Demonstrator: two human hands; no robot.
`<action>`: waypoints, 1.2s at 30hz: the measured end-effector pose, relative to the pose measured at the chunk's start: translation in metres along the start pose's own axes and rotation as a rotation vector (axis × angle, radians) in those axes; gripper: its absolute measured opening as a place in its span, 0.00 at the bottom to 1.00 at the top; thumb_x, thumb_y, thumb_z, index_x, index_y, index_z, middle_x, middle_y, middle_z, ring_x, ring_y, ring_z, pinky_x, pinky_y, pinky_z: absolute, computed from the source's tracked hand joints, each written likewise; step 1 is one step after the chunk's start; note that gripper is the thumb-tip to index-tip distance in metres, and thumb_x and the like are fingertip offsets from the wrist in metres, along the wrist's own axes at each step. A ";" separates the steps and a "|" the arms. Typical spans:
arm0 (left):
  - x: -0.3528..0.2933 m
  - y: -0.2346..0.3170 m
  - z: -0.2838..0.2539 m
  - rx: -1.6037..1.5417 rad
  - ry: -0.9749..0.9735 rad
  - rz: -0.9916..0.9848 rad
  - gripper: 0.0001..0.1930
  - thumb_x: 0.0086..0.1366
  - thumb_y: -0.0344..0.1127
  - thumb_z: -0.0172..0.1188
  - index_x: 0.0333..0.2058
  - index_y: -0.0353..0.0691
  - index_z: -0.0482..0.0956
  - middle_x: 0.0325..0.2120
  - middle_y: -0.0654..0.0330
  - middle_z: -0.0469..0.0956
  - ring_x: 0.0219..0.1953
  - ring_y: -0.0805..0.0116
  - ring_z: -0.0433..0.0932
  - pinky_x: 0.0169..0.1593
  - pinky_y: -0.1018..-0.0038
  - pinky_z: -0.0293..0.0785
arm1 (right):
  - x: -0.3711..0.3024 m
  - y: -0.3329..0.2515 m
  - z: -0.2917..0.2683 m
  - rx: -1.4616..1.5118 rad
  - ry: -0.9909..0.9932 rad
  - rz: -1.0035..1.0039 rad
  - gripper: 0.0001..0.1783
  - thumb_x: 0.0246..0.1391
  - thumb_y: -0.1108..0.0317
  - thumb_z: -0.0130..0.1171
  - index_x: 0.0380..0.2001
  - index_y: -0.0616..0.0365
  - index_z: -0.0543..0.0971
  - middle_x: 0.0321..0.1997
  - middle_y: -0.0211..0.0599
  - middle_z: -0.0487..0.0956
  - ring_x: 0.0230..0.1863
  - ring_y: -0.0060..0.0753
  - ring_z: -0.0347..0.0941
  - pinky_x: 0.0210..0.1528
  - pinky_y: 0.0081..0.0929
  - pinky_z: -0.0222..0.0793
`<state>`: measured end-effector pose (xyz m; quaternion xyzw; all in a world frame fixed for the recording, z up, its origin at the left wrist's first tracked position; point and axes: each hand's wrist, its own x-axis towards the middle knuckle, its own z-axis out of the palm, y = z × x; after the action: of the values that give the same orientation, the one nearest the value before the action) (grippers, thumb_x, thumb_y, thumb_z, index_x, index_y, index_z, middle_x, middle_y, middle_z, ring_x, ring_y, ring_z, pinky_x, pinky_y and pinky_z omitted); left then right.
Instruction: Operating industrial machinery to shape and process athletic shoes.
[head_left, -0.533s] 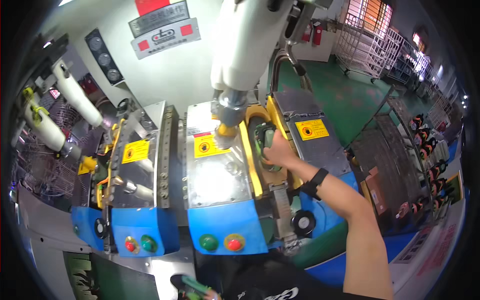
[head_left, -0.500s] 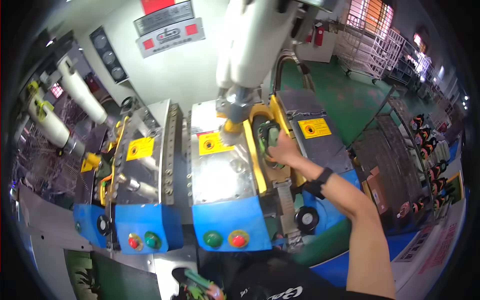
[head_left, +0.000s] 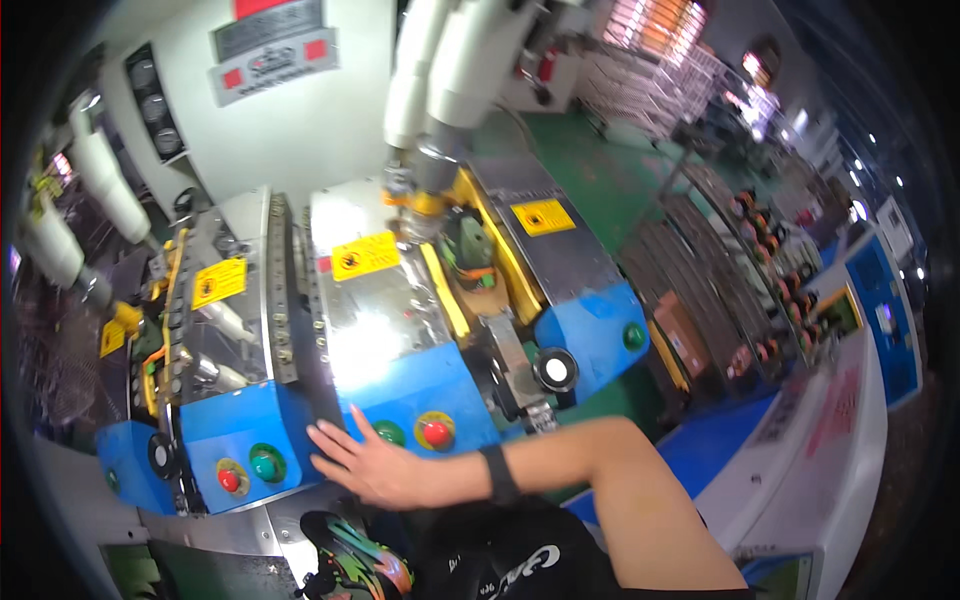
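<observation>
My right hand point(head_left: 375, 468) is open, fingers spread and pointing left, at the front of the blue control panel point(head_left: 420, 385). It is right beside the green button point(head_left: 389, 432), which it partly covers; I cannot tell whether it touches it. To the right of that is a red button point(head_left: 436, 433). A dark green shoe point(head_left: 466, 248) with an orange band sits between the yellow side pads point(head_left: 512, 262) of the machine. Below my right hand lies a black shoe point(head_left: 355, 560) with green and orange patterning. My left hand is out of sight.
A second machine station point(head_left: 225, 440) with red and green buttons stands to the left. White robot-like cylinders point(head_left: 470, 75) hang over the shoe. On the right is a slatted rack point(head_left: 680, 270) with several shoes point(head_left: 795, 290) beside it.
My right hand has let go of the shoe between the pads and moved left and toward me to the button panel, its fingers now spread. The whole view has shifted.
</observation>
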<state>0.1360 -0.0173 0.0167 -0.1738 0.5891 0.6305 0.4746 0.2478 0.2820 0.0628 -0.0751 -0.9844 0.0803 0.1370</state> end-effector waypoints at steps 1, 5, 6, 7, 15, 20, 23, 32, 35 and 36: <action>-0.002 -0.002 -0.004 -0.034 -0.006 0.008 0.18 0.55 0.31 0.55 0.44 0.29 0.71 0.43 0.49 0.73 0.45 0.57 0.75 0.44 0.68 0.76 | -0.007 -0.011 -0.005 0.130 -0.068 0.031 0.38 0.50 0.57 0.59 0.62 0.63 0.62 0.69 0.63 0.50 0.71 0.58 0.45 0.65 0.68 0.41; -0.036 -0.033 -0.031 -0.369 0.027 0.182 0.22 0.43 0.25 0.54 0.42 0.36 0.70 0.38 0.52 0.76 0.42 0.58 0.78 0.44 0.65 0.79 | -0.042 -0.065 0.018 0.561 -0.291 -0.009 0.35 0.52 0.58 0.59 0.59 0.64 0.63 0.65 0.58 0.59 0.67 0.56 0.54 0.64 0.56 0.53; -0.052 -0.051 -0.038 -0.405 0.185 0.303 0.13 0.45 0.24 0.53 0.34 0.39 0.69 0.32 0.56 0.74 0.35 0.61 0.78 0.37 0.68 0.79 | -0.051 -0.072 0.033 0.585 -0.448 -0.079 0.34 0.53 0.58 0.59 0.59 0.64 0.63 0.63 0.57 0.63 0.65 0.55 0.58 0.63 0.52 0.56; -0.070 -0.068 -0.050 -0.381 0.387 0.308 0.12 0.47 0.23 0.53 0.33 0.41 0.69 0.28 0.59 0.72 0.31 0.63 0.76 0.36 0.67 0.78 | -0.061 -0.079 0.052 0.710 -0.404 -0.138 0.31 0.54 0.58 0.59 0.56 0.64 0.66 0.58 0.55 0.69 0.60 0.53 0.65 0.62 0.44 0.60; -0.066 -0.138 -0.148 0.441 0.769 0.507 0.36 0.47 0.27 0.61 0.57 0.36 0.58 0.50 0.51 0.68 0.55 0.59 0.68 0.59 0.67 0.64 | -0.049 -0.164 0.071 0.927 -0.837 -0.425 0.27 0.54 0.63 0.59 0.55 0.64 0.68 0.55 0.54 0.72 0.56 0.54 0.69 0.58 0.39 0.66; -0.082 -0.129 -0.174 0.329 0.735 0.488 0.37 0.49 0.31 0.64 0.59 0.34 0.59 0.55 0.47 0.67 0.59 0.53 0.65 0.63 0.64 0.59 | -0.005 -0.238 0.085 1.318 -1.043 0.189 0.50 0.43 0.73 0.64 0.68 0.59 0.50 0.72 0.47 0.53 0.72 0.45 0.48 0.66 0.48 0.53; -0.128 -0.163 -0.218 0.591 1.242 0.927 0.42 0.49 0.31 0.66 0.62 0.28 0.55 0.60 0.43 0.60 0.64 0.48 0.58 0.67 0.62 0.51 | -0.033 -0.292 0.122 1.254 -1.142 0.373 0.58 0.39 0.75 0.64 0.70 0.59 0.40 0.74 0.48 0.43 0.75 0.44 0.37 0.68 0.53 0.46; -0.134 -0.187 -0.358 -0.043 1.117 0.235 0.27 0.50 0.26 0.59 0.51 0.35 0.67 0.44 0.56 0.72 0.47 0.64 0.72 0.53 0.67 0.68 | -0.049 -0.435 0.195 0.883 -0.785 0.613 0.39 0.38 0.74 0.56 0.58 0.69 0.57 0.48 0.52 0.71 0.50 0.44 0.68 0.57 0.38 0.63; -0.164 -0.153 -0.365 -0.448 0.783 0.348 0.26 0.46 0.22 0.56 0.49 0.36 0.68 0.41 0.60 0.74 0.42 0.65 0.75 0.48 0.69 0.74 | -0.038 -0.406 0.161 1.090 -0.680 0.586 0.36 0.39 0.73 0.55 0.55 0.70 0.59 0.45 0.50 0.72 0.49 0.42 0.68 0.55 0.37 0.64; -0.176 -0.144 -0.365 -0.427 0.686 0.419 0.25 0.46 0.22 0.56 0.47 0.37 0.68 0.39 0.60 0.73 0.42 0.65 0.75 0.48 0.69 0.75 | -0.040 -0.397 0.143 1.242 -0.646 0.574 0.36 0.39 0.73 0.56 0.55 0.70 0.60 0.45 0.50 0.71 0.50 0.42 0.68 0.55 0.36 0.64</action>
<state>0.2138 -0.4390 -0.0196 -0.3437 0.5915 0.7263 0.0676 0.1954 -0.1317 -0.0123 -0.2101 -0.6914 0.6706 -0.1675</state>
